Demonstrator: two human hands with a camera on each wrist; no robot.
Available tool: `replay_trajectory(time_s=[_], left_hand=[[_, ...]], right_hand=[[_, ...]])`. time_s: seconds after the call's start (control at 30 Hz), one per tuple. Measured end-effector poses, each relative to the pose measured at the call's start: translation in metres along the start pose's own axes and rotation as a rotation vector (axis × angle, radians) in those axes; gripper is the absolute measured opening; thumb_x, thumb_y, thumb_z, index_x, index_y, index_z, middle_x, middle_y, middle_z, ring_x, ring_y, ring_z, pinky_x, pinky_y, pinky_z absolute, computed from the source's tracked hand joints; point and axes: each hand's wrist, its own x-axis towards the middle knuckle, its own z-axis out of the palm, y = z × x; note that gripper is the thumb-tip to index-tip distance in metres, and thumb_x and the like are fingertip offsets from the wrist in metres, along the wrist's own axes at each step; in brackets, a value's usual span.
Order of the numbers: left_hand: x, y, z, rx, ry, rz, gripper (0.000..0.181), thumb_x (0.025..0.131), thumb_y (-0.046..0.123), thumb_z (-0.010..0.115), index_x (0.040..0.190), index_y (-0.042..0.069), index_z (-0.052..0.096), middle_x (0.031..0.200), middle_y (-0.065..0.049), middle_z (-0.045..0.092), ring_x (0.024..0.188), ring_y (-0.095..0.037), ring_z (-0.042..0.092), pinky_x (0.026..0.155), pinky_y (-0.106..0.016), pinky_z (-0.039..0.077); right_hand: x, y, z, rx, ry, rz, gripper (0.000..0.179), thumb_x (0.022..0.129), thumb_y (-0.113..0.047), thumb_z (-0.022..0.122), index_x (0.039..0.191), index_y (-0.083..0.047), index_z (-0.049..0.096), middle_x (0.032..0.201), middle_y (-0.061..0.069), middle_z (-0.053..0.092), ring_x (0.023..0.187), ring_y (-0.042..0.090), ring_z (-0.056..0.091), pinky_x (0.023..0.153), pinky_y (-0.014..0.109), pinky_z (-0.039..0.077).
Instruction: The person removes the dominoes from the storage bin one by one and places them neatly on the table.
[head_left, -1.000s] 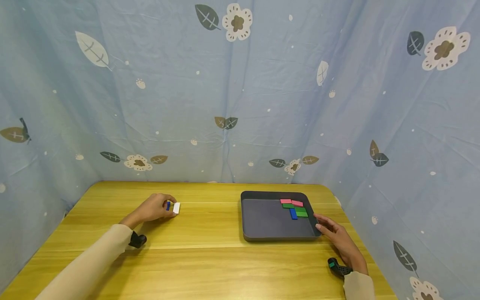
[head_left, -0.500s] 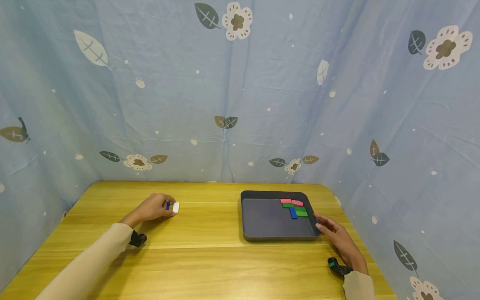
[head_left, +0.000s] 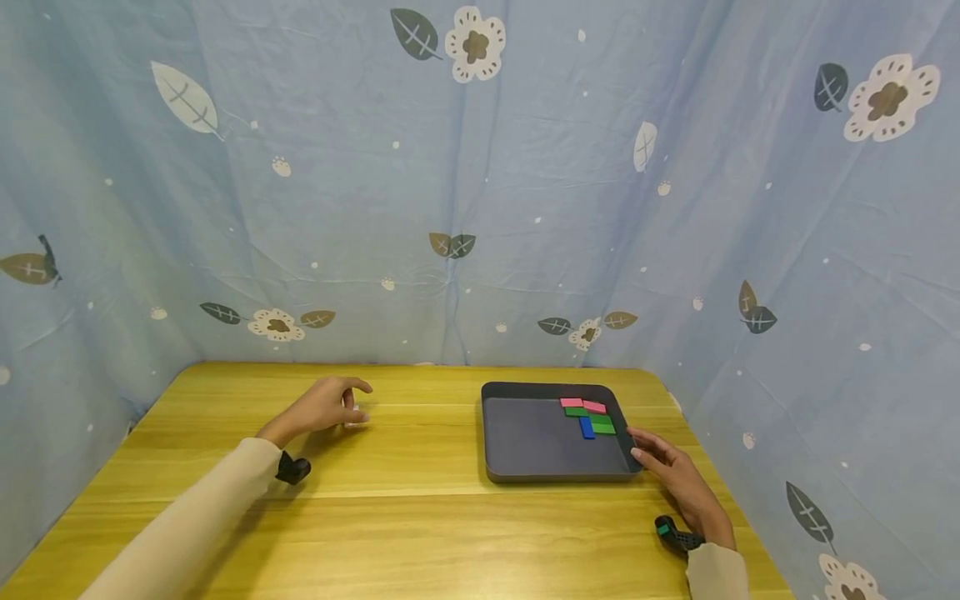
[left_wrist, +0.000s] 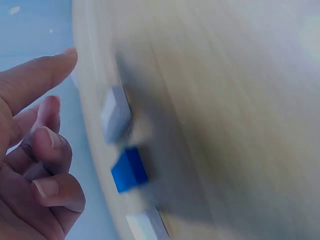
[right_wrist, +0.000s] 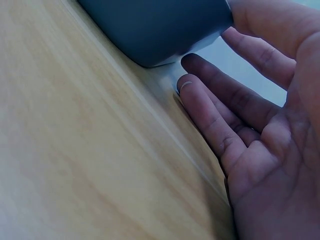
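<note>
1. R hand (head_left: 678, 479), lower rt of frame: fingers relaxed, at edge of dark tray (head_left: 525, 437).
2. In it, rt of ctr: blue block (head_left: 587, 427), green blocks (head_left: 603, 429), pink blocks (head_left: 572, 402); prob. done.
3. L hand (head_left: 318, 407), left of ctr: thumb & index spread, nothing gripped.
4. By it on bench (head_left: 420, 533): 2 white blocks (left_wrist: 115, 115), loose blue block (left_wrist: 131, 170), prob. to go; small, plain, blurry.

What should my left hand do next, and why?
I'd probably lift the left hand up and clear: it holds nothing and seems to hang close to the blue block and the two white blocks, so brushing past might shift one.
</note>
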Motion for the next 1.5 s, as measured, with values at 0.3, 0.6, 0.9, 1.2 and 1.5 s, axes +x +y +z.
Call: replay_trajectory(time_s=[0.3, 0.6, 0.9, 1.2, 1.5], left_hand=[[0.025, 0.033, 0.010, -0.034, 0.006, 0.035, 0.044, 0.093, 0.023, 0.080, 0.130, 0.004, 0.067, 0.078, 0.001, 0.059, 0.060, -0.015, 0.052, 0.065, -0.035, 0.044], [0.058, 0.070, 0.025, -0.038, 0.006, 0.140, 0.037, 0.092, 0.021, 0.080, 0.126, 0.009, 0.070, 0.077, 0.003, 0.061, 0.063, -0.013, 0.053, 0.066, -0.033, 0.045], [0.088, 0.104, 0.045, -0.062, -0.035, 0.189, 0.036, 0.093, 0.022, 0.079, 0.126, 0.010, 0.070, 0.078, 0.004, 0.063, 0.059, -0.011, 0.049, 0.062, -0.030, 0.041], [0.109, 0.136, 0.064, -0.092, -0.078, 0.237, 0.040, 0.093, 0.028, 0.080, 0.127, 0.009, 0.070, 0.081, 0.002, 0.065, 0.064, -0.012, 0.054, 0.063, -0.029, 0.044], [0.130, 0.161, 0.084, -0.097, -0.075, 0.283, 0.039, 0.091, 0.028, 0.081, 0.125, 0.011, 0.071, 0.080, 0.004, 0.065, 0.067, -0.010, 0.055, 0.069, -0.028, 0.046]], right_hand=[[0.001, 0.000, 0.001, 0.006, 0.007, -0.006, 0.059, 0.102, -0.042, 0.064, 0.154, -0.019, 0.048, 0.154, 0.011, 0.047, 0.124, 0.003, 0.049, 0.095, 0.014, 0.041], [0.002, 0.001, 0.000, 0.002, 0.005, 0.000, 0.059, 0.102, -0.042, 0.064, 0.155, -0.020, 0.048, 0.154, 0.009, 0.047, 0.132, 0.015, 0.048, 0.102, 0.024, 0.042], [0.002, 0.000, 0.000, 0.008, 0.002, -0.004, 0.058, 0.102, -0.041, 0.064, 0.154, -0.020, 0.048, 0.153, 0.009, 0.048, 0.125, 0.004, 0.050, 0.099, 0.019, 0.041], [0.001, 0.000, 0.001, 0.010, -0.004, 0.001, 0.057, 0.103, -0.040, 0.064, 0.155, -0.021, 0.048, 0.154, 0.009, 0.047, 0.128, 0.007, 0.049, 0.109, 0.037, 0.040], [0.002, -0.001, 0.000, 0.013, 0.004, 0.006, 0.058, 0.102, -0.041, 0.064, 0.155, -0.020, 0.048, 0.154, 0.009, 0.048, 0.133, 0.016, 0.048, 0.103, 0.027, 0.042]])
